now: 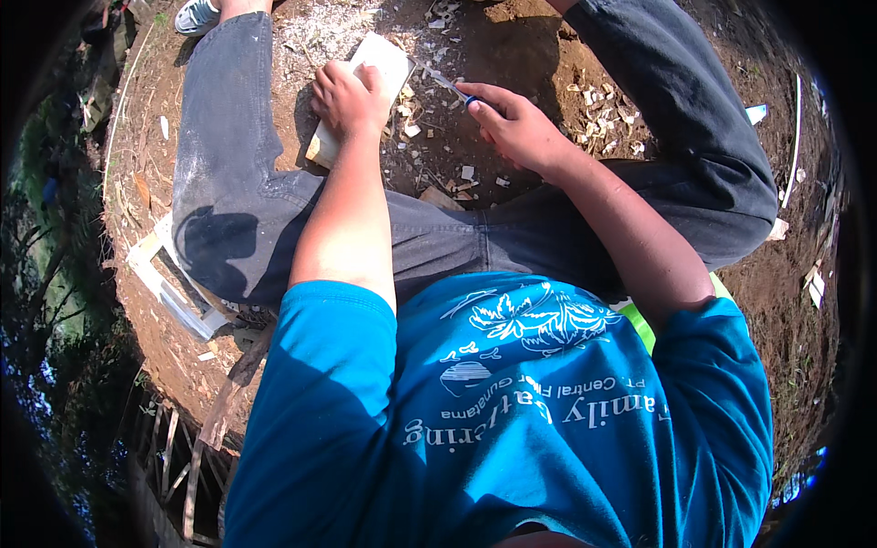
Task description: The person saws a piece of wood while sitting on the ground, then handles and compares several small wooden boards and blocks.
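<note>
Workpiece: pale block (390,62), count one; apparently wood, long axis running from one o'clock to seven, its seven-o'clock end seeming to show beside the left forearm.
Holding hand: left hand (352,102), count one; the nearer of the two, clamped over the block, thumb on the upper face.
Tool hand: right hand (513,128), count one; fingers closed round the handle of a bladed tool.
Tool: bladed tool (447,84), count one; blade toward ten o'clock, tip just beside the block's right edge. Contact: cannot be told from here.
Key relation: block at ten o'clock from the right hand, in line with the blade.
Surroundings, twelve being the top of the view: chips (610,117), many, uncounted, at one o'clock; white frame (171,300), one, at nine; shoe (195,18), one visible, between ten and eleven.
</note>
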`<state>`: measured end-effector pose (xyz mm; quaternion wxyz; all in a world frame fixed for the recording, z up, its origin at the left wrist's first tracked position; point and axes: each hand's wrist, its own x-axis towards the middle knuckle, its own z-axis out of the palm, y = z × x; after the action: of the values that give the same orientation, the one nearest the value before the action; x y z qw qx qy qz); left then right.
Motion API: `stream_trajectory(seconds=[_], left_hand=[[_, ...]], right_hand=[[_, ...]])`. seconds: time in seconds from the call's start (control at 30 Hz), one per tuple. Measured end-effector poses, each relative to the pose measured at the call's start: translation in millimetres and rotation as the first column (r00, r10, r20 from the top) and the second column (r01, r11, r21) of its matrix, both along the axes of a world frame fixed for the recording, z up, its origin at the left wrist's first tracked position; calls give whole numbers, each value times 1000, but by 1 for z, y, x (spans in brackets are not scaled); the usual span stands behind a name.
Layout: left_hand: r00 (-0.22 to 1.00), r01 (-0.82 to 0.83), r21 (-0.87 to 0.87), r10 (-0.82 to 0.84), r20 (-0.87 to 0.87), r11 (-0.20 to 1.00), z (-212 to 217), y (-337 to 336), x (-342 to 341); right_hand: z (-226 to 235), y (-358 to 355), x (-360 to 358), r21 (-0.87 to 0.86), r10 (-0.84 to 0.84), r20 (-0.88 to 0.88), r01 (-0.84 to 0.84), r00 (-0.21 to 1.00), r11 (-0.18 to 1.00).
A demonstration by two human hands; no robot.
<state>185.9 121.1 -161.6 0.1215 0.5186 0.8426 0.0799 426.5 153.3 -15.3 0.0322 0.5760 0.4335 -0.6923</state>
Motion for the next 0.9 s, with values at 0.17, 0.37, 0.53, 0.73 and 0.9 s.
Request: stream_trajectory(seconds=[0.17, 0.37, 0.53, 0.73, 0.9], left_hand=[[1000, 7, 10, -7, -14, 1000, 4, 0, 3], [1000, 2, -13, -2, 27, 1000, 3, -2, 2], [999, -36, 18, 36, -12, 999, 0, -1, 2], [957, -279, -119, 286, 49, 953, -1, 41, 7], [989, -87, -53, 92, 114, 995, -2, 47, 15]], right_hand=[[-1, -1, 3, -5, -6, -26, 6, 1000, 1000], [-22, 12, -16, 63, 54, -11, -53, 998, 997], [-37, 18, -19, 59, 25, -62, -22, 998, 998], [-10, 11, 5, 16, 72, -14, -72, 997, 997], [-8, -1, 9, 5, 70, -37, -70, 997, 998]])
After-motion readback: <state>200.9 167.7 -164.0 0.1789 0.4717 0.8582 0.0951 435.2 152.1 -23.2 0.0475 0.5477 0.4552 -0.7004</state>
